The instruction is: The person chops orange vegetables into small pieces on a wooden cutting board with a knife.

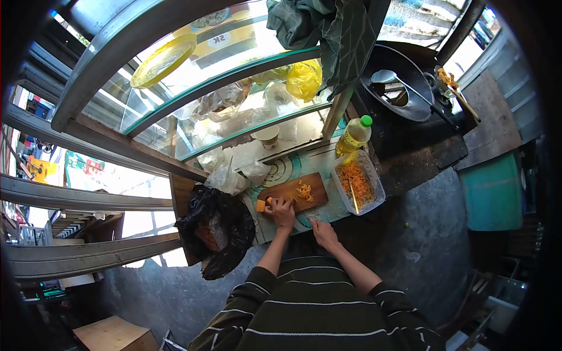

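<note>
Pressing down at the centre of the frame, the left hand [282, 213] has its fingers bent and bunched close together against orange pieces at the left end of one wooden board [286, 191]. Two larger orange pieces [260, 206] show by those fingertips; one heap of chopped bits [304, 191], too small to count, lies on the board's right half. The right hand [324, 234], just below the board, is curled narrow; whether it grips anything, I cannot tell.

Right of the board stands one clear tub [380, 198] of shredded orange food with one yellow-handled utensil [353, 198] in it. Behind it is one bottle [354, 136] with a green cap; its label is too small to read. At upper right, one wok [417, 112] holds one ladle [384, 76]. One black bag [240, 225] sits left of centre, and one yellow bag [304, 81] shows at upper centre. On the glass case, upper left of centre, lettering [219, 39] reads like "5K" or "SK".
</note>
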The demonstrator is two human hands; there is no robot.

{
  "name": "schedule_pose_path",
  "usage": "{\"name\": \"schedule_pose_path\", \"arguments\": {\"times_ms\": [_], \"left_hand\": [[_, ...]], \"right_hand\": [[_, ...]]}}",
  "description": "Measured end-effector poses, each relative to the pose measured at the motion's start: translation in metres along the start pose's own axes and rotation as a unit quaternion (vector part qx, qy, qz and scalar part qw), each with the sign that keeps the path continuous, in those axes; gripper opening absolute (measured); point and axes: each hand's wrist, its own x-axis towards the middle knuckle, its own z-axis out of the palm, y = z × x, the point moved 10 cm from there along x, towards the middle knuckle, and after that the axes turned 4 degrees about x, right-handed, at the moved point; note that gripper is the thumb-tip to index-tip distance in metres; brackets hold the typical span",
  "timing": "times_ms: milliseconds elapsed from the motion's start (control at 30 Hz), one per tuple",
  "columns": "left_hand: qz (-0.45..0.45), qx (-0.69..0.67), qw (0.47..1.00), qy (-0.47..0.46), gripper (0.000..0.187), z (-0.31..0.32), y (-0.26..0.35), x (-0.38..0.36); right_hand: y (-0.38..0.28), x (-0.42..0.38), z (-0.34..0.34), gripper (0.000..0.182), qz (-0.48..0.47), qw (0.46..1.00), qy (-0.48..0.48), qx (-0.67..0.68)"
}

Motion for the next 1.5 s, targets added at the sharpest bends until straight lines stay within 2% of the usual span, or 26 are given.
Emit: {"name": "schedule_pose_path", "arguments": {"times_ms": [200,267,300,467,667,900,1067,1300,1500], "left_hand": [[0.010,0.005,1.000,-0.028,0.009,0.002,-0.001,0.002],[0.010,0.000,1.000,-0.024,0.009,0.000,0.000,0.002],[0.010,-0.005,1.000,-0.021,0.009,-0.001,0.000,0.002],[0.007,0.000,1.000,-0.024,0.008,0.002,-0.001,0.000],[0.012,0.007,1.000,-0.016,0.007,0.000,-0.001,0.000],[0.014,0.002,1.000,-0.003,0.007,0.000,-0.002,0.000],[0.016,0.007,1.000,-0.003,0.008,-0.003,0.002,0.002],[0.031,0.009,0.999,-0.011,0.007,-0.004,0.005,0.003],[0.014,0.010,1.000,-0.011,0.008,-0.008,0.005,0.004]], "right_hand": [[-0.002,0.012,0.004,0.052,-0.001,0.999,-0.001,-0.050],[0.010,0.025,0.013,0.053,-0.051,0.997,0.000,0.051],[0.008,0.024,0.012,0.053,-0.052,0.997,-0.001,0.050],[0.009,0.009,0.004,0.055,0.014,0.997,-0.036,0.061],[0.004,0.003,-0.003,0.055,-0.015,0.999,0.001,0.052],[0.007,0.003,-0.001,0.056,0.012,1.000,-0.018,0.017],[0.002,0.005,-0.003,0.056,-0.002,0.999,-0.014,-0.037],[0.001,0.012,0.000,0.058,-0.024,0.999,0.001,-0.047],[0.018,-0.003,-0.007,0.052,0.027,0.999,-0.022,-0.016]]}}
